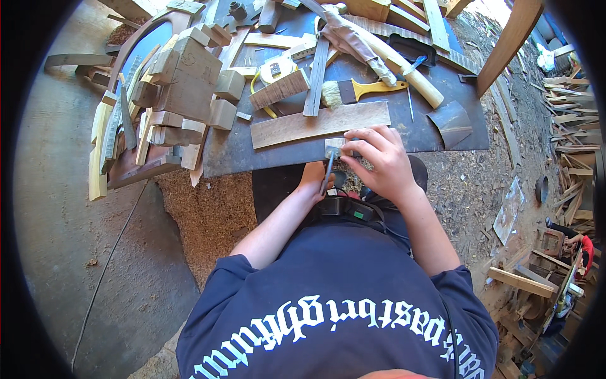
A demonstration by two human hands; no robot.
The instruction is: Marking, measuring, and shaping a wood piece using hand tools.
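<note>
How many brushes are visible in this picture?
1: the flat, yellow-handled brush with pale bristles lies on the dark worktable, beyond the right hand. Others may be hidden.

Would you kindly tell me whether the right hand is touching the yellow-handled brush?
Apart. In the head view, part of the wooden plank shows between the right hand and the yellow-handled brush.

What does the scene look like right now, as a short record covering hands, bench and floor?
left hand: holds thin dark tool, exact kind unclear
right hand: fingers on small wooden block at bench edge
bench: flat wooden board, paintbrush, tape measure
bench, left side: stacked wood blocks
floor: wood shavings
</note>
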